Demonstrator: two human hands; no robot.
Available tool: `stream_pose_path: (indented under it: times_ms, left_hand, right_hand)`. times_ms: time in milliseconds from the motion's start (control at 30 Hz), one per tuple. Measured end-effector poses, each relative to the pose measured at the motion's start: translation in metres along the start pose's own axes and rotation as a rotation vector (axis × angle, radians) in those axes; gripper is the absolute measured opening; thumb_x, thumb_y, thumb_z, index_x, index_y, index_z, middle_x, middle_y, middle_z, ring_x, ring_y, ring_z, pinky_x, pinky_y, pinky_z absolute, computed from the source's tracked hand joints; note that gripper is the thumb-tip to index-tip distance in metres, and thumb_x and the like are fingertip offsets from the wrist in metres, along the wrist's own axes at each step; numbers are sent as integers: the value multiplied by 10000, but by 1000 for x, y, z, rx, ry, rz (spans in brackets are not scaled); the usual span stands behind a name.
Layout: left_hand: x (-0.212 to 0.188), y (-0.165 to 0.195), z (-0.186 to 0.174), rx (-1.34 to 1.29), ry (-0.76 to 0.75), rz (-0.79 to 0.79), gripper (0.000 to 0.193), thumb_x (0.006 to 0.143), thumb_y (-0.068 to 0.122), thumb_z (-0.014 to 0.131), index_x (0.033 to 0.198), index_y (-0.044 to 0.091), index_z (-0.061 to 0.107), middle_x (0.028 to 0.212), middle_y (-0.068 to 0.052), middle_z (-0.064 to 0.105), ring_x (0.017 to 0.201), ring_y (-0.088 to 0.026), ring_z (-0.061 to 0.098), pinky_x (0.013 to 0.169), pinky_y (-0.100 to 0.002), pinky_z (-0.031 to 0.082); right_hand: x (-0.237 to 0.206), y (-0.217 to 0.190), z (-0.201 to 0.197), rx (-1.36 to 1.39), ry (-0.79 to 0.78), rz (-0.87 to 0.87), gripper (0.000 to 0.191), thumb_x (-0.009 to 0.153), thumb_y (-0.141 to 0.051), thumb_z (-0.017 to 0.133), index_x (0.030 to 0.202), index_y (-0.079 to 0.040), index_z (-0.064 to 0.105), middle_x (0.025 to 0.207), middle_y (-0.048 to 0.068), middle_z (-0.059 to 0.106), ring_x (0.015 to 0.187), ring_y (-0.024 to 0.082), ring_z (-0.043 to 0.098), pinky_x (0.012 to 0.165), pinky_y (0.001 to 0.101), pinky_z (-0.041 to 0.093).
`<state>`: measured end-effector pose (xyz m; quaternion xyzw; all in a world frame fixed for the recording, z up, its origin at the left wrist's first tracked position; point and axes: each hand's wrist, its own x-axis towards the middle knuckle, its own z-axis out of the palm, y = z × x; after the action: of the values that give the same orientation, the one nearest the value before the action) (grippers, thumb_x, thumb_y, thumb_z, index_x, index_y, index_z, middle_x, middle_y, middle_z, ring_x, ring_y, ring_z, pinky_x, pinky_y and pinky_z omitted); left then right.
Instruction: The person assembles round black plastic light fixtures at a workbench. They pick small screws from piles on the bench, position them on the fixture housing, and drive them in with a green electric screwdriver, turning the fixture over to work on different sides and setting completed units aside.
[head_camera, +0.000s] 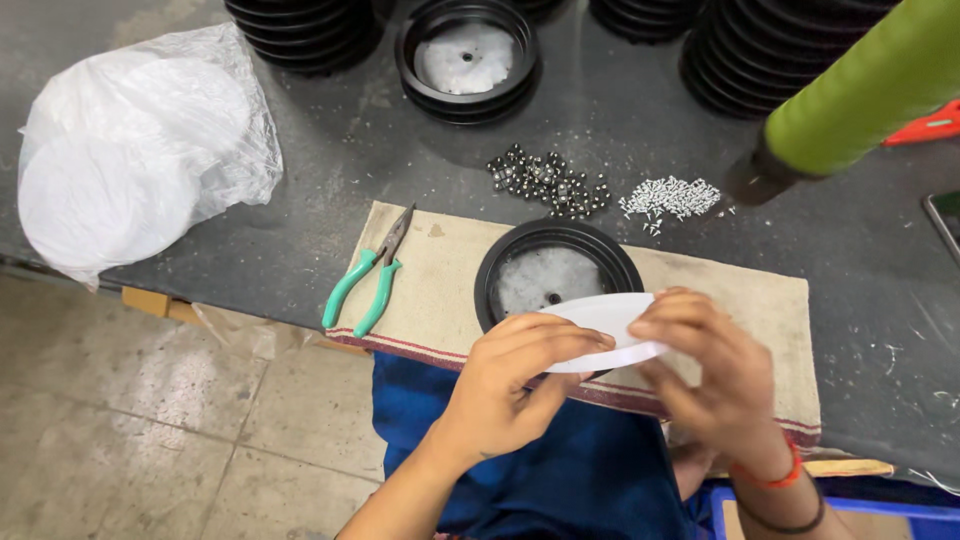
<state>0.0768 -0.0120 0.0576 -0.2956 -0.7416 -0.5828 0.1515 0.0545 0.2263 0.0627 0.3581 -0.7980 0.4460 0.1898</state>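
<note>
Both my hands hold one thin white disc (612, 322) tilted nearly flat just above the table's front edge. My left hand (505, 385) pinches its near left rim; my right hand (715, 375) grips its right side. Directly behind the disc a round black housing (520, 252) with a translucent white centre lies on a beige cloth mat (440, 280).
Green-handled pliers (365, 280) lie on the mat's left. Piles of dark nuts (548, 182) and small silver screws (670, 196) sit behind it. A plastic bag of white discs (130, 150) is far left. Stacked black housings (466, 55) line the back; a green-handled tool (850, 95) hangs at right.
</note>
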Motion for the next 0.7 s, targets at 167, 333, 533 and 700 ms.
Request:
stream_pose_path:
  times_ms: [167,333,533,700]
  left_hand:
    - [-9,-3,2,-29,-13,9,279,893,79,735,1169,52,703,1178,-85,751,1150,-287,715,1047,-390,542]
    - [-20,-37,-12,6,331,-528,307,930,231,679,1190,71,709,1104,-104,757,994,-317,733,896,-394,569]
    - [-17,-79,-8,724,302,-365,476,795,219,767,1205,1,661,1223,-172,689,1086,-368,671,916,-428,532]
    - [3,-61,-16,146,416,-316,405,833,-13,597,1234,11,643,1313,-152,685,1100,-288,742,945,-337,589]
  right_hand:
    - [-10,12,-7,22,-73,18,430,719,98,717,1125,-36,661,1070,79,696,1074,244,693,1098,492,519]
    - [-27,18,-28,189,116,337,348,831,193,631,1109,-14,662,1105,123,714,1199,253,677,1183,501,508]
    - [-34,40,-39,406,185,269,239,959,168,590,1139,18,631,1094,139,708,1137,246,680,1207,507,501]
    - [-38,47,-21,559,110,223,221,940,143,619,1114,9,646,1053,133,707,1113,276,673,1212,559,472]
